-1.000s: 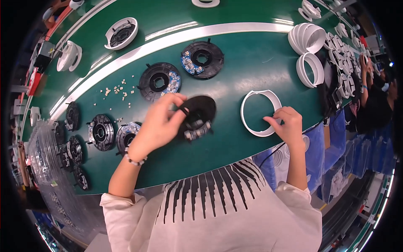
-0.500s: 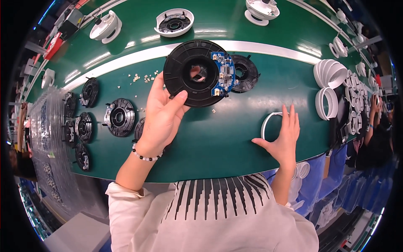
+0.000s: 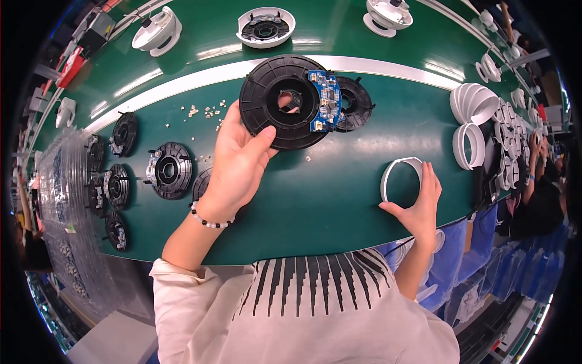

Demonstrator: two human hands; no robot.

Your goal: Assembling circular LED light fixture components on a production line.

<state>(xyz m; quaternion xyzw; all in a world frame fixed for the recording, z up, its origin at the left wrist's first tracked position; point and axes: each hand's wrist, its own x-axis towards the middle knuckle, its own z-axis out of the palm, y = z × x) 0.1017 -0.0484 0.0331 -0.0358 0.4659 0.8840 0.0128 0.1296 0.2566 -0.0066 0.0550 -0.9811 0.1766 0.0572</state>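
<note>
My left hand [image 3: 233, 164] holds up a black round disc [image 3: 285, 103] with a central hole and a blue circuit board [image 3: 325, 100] on its right side, lifted above the green table [image 3: 339, 182]. Behind it another black disc [image 3: 356, 103] lies on the table. My right hand [image 3: 421, 203] rests on the table and grips the near edge of a white plastic ring [image 3: 401, 177].
Several black discs [image 3: 167, 170] lie at the left beside a clear plastic tray stack [image 3: 60, 200]. Small loose parts [image 3: 203, 112] are scattered nearby. White rings [image 3: 473, 121] pile up at the right, white housings [image 3: 265, 27] sit beyond a white stripe. Another person [image 3: 542, 182] works at the right.
My left hand lifted the black disc off the table and turned it face-up. My right hand stayed on the white ring, shifting slightly; my head view moved.
</note>
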